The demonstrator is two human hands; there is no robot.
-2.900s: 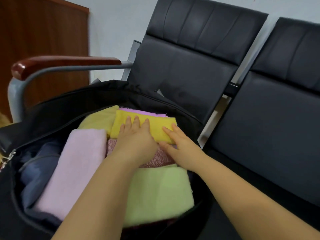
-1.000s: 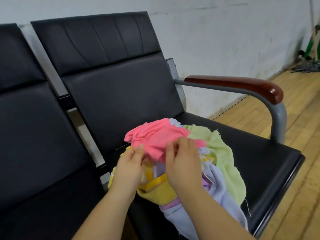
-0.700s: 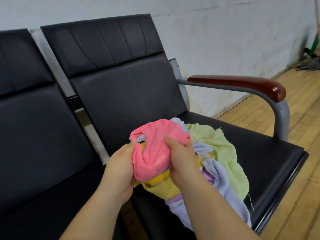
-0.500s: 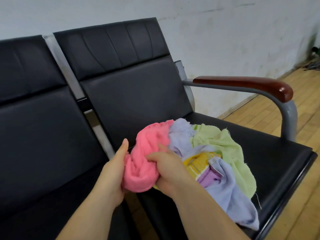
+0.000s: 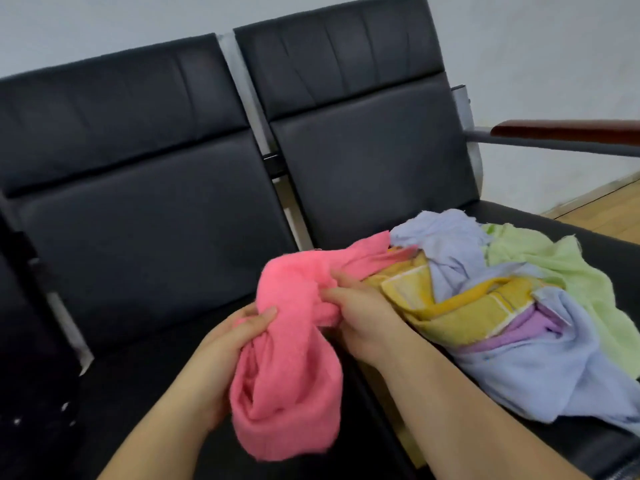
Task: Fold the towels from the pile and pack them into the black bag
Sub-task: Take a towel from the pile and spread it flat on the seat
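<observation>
A crumpled pink towel hangs between my two hands over the middle black seat. My left hand grips its lower bunch with thumb on top. My right hand pinches its upper part, close to the pile. One end of the pink towel still reaches onto the pile of towels, which lies on the right seat: yellow, lilac-blue, purple and light green ones tangled together. The black bag shows only as a dark edge at the far left.
A row of black padded chairs stands against a pale wall. A wooden armrest on a grey metal bar sits at the right end. Wood floor shows beyond the right seat.
Earlier my hands pressed a yellow towel into the bag. Since then I turned to the pile, took the pink towel with both hands and pulled it left, off the pile.
</observation>
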